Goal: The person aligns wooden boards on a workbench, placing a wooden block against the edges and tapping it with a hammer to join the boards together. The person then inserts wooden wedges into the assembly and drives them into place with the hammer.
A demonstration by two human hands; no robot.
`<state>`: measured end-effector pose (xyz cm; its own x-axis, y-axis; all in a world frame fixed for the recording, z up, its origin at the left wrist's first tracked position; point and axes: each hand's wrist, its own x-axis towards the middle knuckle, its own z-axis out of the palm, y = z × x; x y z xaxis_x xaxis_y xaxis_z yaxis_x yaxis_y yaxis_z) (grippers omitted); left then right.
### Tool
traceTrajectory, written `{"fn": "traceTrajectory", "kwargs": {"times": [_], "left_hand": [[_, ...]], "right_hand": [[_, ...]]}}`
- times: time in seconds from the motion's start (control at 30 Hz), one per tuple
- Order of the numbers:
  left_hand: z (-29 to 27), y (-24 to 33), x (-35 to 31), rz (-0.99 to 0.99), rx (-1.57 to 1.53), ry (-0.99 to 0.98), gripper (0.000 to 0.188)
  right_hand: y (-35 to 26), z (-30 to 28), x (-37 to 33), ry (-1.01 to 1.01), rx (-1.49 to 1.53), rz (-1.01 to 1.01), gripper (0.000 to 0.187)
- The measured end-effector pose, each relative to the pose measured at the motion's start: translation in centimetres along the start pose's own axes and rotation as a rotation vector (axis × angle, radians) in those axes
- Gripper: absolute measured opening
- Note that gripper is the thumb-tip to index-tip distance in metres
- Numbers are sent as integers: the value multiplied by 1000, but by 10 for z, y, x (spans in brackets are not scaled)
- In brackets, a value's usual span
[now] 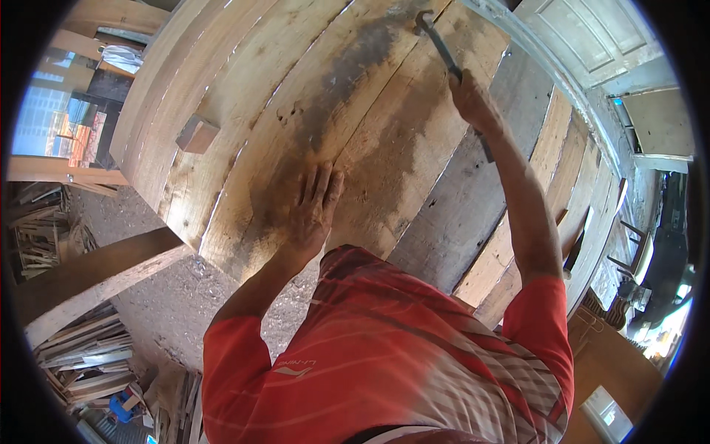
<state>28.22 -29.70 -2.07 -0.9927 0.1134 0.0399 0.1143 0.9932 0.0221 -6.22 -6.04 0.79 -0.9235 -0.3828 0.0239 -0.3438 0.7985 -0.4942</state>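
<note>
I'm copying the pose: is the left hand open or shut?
Open: the left hand has its fingers stretched out over the wooden boards.

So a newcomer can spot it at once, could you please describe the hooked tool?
Start with the broad surface of wooden boards. Toward its far side, the right hand grips the hooked tool. Its slim dark shaft and curved end distinguish it from the squared wooden block to its left.
</note>
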Motion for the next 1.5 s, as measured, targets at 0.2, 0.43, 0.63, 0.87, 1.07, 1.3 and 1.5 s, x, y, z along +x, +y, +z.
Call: {"fn": "traceTrajectory", "kwargs": {"times": [0.2,0.43,0.63,0.87,1.07,1.3,1.5], "left_hand": [[-78,-17,67,58,-304,-299,100],[15,-85,236,-192,-209,161,95],[21,-84,259,-172,-206,172,95],[17,-88,252,-221,-173,113,96],[17,-88,258,-187,-219,157,97],[17,-92,251,-205,-230,166,97],[15,-85,264,-173,-287,230,95]], "right_hand": [[15,21,15,12,79,-64,45],[-119,-23,74,378,285,-212,40],[-48,65,117,105,-56,-132,43],[-79,48,130,-68,170,92,49],[-74,48,133,153,-50,-84,44],[-103,22,138,192,132,-68,44],[-46,56,163,6,-55,17,54]]}}
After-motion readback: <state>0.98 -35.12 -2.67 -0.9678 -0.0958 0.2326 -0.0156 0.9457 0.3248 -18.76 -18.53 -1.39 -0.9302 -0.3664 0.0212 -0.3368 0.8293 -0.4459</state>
